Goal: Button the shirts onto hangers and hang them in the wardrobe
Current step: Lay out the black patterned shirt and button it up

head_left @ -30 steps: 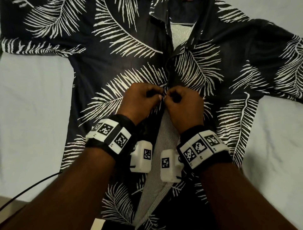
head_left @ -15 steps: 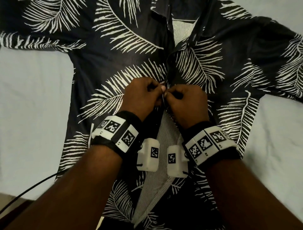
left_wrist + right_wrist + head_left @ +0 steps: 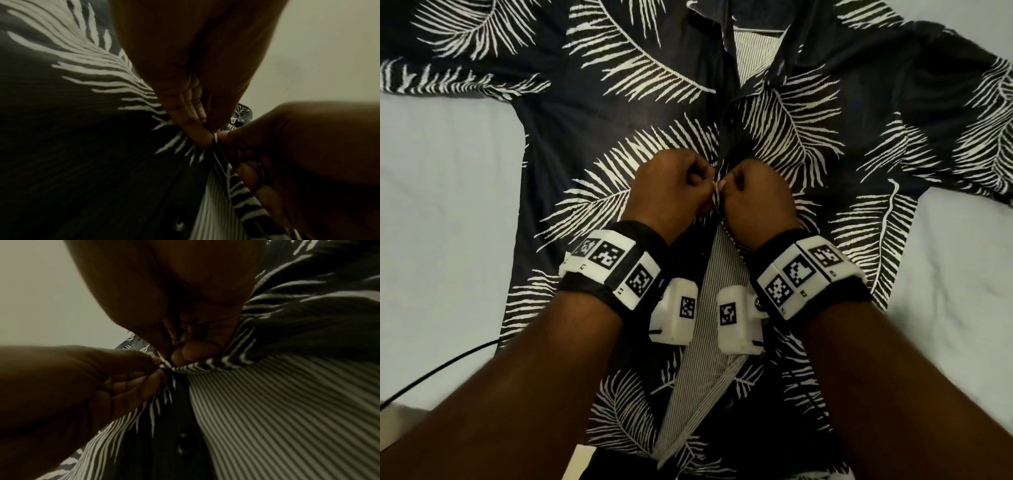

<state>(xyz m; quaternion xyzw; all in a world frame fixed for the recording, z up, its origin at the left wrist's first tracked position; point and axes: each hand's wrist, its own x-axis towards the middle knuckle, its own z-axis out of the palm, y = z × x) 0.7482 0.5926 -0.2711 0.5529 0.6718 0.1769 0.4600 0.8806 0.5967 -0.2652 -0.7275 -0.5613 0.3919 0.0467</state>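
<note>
A dark shirt [image 3: 619, 113] printed with white palm leaves is spread flat, front up, on a pale sheet [image 3: 441, 192], its sleeves stretched towards the sheet's left and right edges and its collar towards the far edge. The left hand [image 3: 671, 185] and the right hand [image 3: 753, 192] are held knuckle to knuckle over the middle of the shirt's front opening. An edge of the placket is pinched between thumb and curled fingers by each hand, the left front panel by the left hand, the right front panel by the right. Below the hands the fronts are parted and a striped lining [image 3: 709, 329] is exposed. A dark button [image 3: 182, 443] is seen on the placket just below the pinch, unfastened. A black cable [image 3: 438, 370] is laid across the sheet's near left corner
</note>
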